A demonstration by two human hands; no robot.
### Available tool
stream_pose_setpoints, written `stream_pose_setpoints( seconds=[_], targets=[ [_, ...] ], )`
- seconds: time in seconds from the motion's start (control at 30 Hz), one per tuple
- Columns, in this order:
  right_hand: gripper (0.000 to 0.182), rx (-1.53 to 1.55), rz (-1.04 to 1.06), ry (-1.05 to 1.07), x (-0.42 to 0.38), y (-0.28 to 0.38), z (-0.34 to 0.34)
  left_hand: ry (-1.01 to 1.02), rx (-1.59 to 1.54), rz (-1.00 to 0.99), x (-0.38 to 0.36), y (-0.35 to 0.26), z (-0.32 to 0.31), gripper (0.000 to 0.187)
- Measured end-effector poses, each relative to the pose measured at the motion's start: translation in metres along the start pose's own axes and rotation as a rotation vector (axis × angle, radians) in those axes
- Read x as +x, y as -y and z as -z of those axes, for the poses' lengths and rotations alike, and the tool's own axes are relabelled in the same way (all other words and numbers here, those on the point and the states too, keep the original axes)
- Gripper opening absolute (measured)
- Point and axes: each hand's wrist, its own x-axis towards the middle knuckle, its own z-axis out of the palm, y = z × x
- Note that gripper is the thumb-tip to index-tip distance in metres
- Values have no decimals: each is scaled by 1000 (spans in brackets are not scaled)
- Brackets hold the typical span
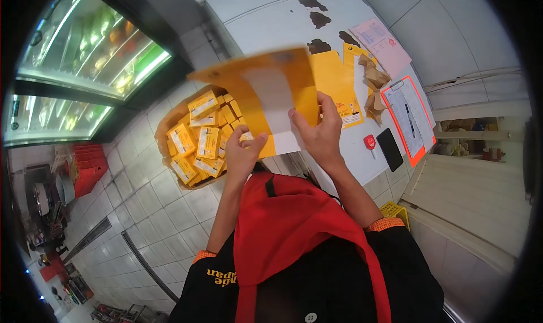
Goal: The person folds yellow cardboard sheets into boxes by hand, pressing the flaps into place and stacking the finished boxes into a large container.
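A yellow cardboard food box blank [285, 91], unfolded and with a broad white band down its middle, is raised in front of me between both hands. My left hand [243, 153] pinches its lower left edge, thumb on the near face. On the right side, my right hand [323, 133] grips it with the thumb on the near face and fingers behind the edge. Its far left end is blurred. More flat yellow blanks [328, 80] lie on the white tabletop [271, 29] beyond my right hand. Folded yellow boxes [208, 142] fill a large brown carton [161, 132] at the left.
Right of my right hand are a red-topped item [370, 142], a black phone [389, 150] and an orange clipboard [408, 119] with a pen. Crumpled brown paper [374, 105] and pink paper [382, 46] lie farther back. A lit glass-door refrigerator [85, 46] stands left.
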Motion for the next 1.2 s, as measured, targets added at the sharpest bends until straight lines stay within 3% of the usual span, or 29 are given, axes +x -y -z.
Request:
stream_pose_setpoints(
  seconds=[0.03,0.07,0.13,0.27,0.33,0.37,0.43,0.5,0.6,0.63,0.7,0.77,0.83,0.9,0.93,0.97,1.07,1.13,1.2],
  targets=[
    [39,1,3,-3,-1,1,-2,-78,59,-156,1,2,-9,40],
    [40,-81,96,30,-2,3,-5,-77,59,-158,3,2,-14,40],
    [46,-136,209,89,-7,7,-9,-181,189,-359,9,2,-20,55],
    [55,3,108,222,-5,6,-9,-218,250,-273,25,24,-5,64],
    [58,254,-102,319,-1,-11,-9,-158,404,-230,33,40,9,61],
    [58,254,-101,318,4,-10,-3,-157,403,-232,30,29,7,61],
    [56,50,-138,358,20,0,15,-49,-145,-11,17,-1,2,60],
    [47,61,-198,311,30,3,22,7,-106,9,15,0,12,61],
    [33,-226,-7,174,36,-5,19,79,-216,-77,5,-8,10,65],
    [33,-225,-4,174,36,-6,18,78,-217,-80,6,-4,10,65],
    [29,-545,-68,344,33,-5,15,32,-232,-145,8,6,11,65],
    [24,-527,-158,355,30,-6,12,-7,-264,-154,4,8,10,65],
    [20,-465,-75,329,28,-20,7,-47,-296,-164,2,14,10,65],
    [19,-342,-6,273,30,-8,6,-136,-311,-208,2,26,9,55],
    [19,-220,62,216,30,0,3,-211,-273,-40,-1,31,8,49],
    [19,-220,60,216,29,5,-1,-210,-272,-38,-2,31,0,49],
    [19,-59,61,65,22,21,-20,-305,-680,-211,-2,31,-29,19],
    [9,157,78,-38,17,31,-33,-206,-787,-99,13,51,-14,19],
    [8,-5,40,77,14,31,-30,-103,-838,35,20,52,-9,21]
  ],
)
